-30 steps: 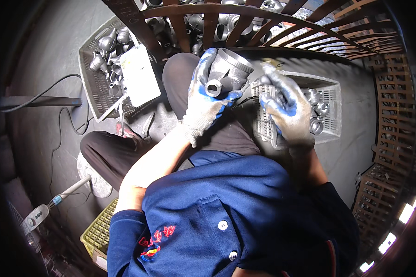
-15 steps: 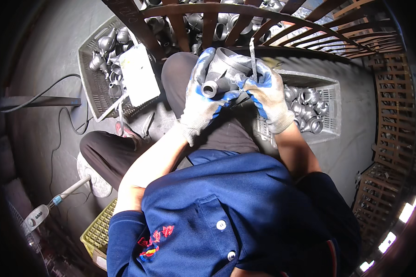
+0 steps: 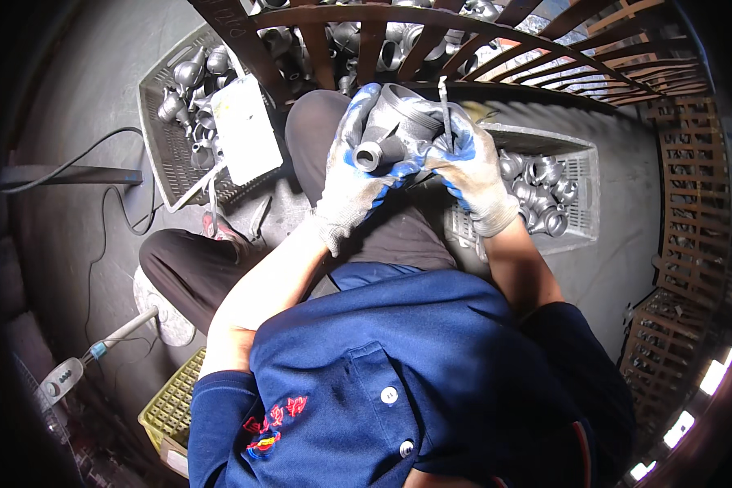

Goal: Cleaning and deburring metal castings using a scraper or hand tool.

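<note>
Above my knees I hold a grey metal casting (image 3: 411,114) with a wide round mouth and a narrower tubular spout pointing toward me. My left hand (image 3: 346,183), in a white knit glove with blue coating, is wrapped round its left side and underside. In the same kind of glove, my right hand (image 3: 472,167) is closed at the casting's right side. From its fingers a thin, pale, narrow tool (image 3: 445,106) stands upright; its lower end is hidden, so its exact kind cannot be told.
Grey plastic crates with similar castings stand at the left (image 3: 159,138) and right (image 3: 581,175). A white board (image 3: 248,134) lies over the left crate's edge. Ahead rises a rusty slatted metal bin (image 3: 366,41) holding more castings. A yellow crate (image 3: 167,398), fan base and cable are at left.
The thin tool in my right hand has slid slightly down toward me, and the right fingers have shifted a little. My left hand and the casting stay almost in place.
</note>
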{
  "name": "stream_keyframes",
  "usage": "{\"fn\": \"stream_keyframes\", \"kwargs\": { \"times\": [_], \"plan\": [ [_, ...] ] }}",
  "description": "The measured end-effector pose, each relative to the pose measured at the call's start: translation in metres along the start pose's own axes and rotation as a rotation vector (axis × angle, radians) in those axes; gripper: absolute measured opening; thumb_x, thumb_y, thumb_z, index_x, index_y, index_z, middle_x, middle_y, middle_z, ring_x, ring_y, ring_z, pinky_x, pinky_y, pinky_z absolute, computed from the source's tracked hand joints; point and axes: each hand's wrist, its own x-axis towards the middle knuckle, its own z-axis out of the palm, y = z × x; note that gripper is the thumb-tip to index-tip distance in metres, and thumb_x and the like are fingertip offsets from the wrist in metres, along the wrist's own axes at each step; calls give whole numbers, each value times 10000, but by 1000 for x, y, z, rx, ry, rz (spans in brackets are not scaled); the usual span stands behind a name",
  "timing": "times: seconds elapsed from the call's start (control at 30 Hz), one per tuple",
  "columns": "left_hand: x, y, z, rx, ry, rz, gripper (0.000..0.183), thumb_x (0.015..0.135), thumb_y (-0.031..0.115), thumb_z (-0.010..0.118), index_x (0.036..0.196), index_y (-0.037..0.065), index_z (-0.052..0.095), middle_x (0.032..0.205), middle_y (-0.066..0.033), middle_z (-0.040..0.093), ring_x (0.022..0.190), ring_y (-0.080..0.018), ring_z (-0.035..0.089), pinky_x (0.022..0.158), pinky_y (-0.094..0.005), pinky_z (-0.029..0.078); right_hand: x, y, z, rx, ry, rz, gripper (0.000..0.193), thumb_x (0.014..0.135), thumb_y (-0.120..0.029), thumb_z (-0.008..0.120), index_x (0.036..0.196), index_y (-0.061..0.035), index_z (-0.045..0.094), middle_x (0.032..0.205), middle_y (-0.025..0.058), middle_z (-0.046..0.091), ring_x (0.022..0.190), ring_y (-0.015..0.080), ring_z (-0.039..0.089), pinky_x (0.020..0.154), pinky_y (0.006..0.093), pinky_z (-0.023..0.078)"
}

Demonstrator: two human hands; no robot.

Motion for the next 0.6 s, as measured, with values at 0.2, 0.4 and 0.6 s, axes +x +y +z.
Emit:
{"fn": "stream_keyframes", "kwargs": {
  "times": [0.2, 0.4, 0.6],
  "plan": [
    [-1, 2, 5, -26, 18, 32, 892, 624, 152, 830, 1359, 8, 347, 1383, -163, 394, 1291, -270, 377, 1080, -339, 294, 5, 17, 6, -104, 89, 18, 334, 758, -60, 722, 1050, -17, 566, 898, 54, 593, 790, 77, 564, 693, 231, 481],
    [5, 14, -20, -1224, -90, -521, 820, 672, 14, 763, 1375, 45, 342, 1303, -129, 457, 1037, -214, 576, 901, -289, 485, 5, -5, -11, 302, 115, 291, 464, 754, 52, 625, 1201, 37, 501, 764, 45, 593, 567, 49, 531, 465, 151, 421],
    [1, 26, -27, -877, -4, -588, 518, 795, 3, 649, 1277, 30, 462, 1123, -74, 586, 954, -144, 595, 835, -277, 499, -5, -4, -29, 345, 260, 242, 322, 913, -138, 512, 1171, 51, 546, 609, -78, 431, 458, -15, 355, 382, 148, 242]
  ]
}}
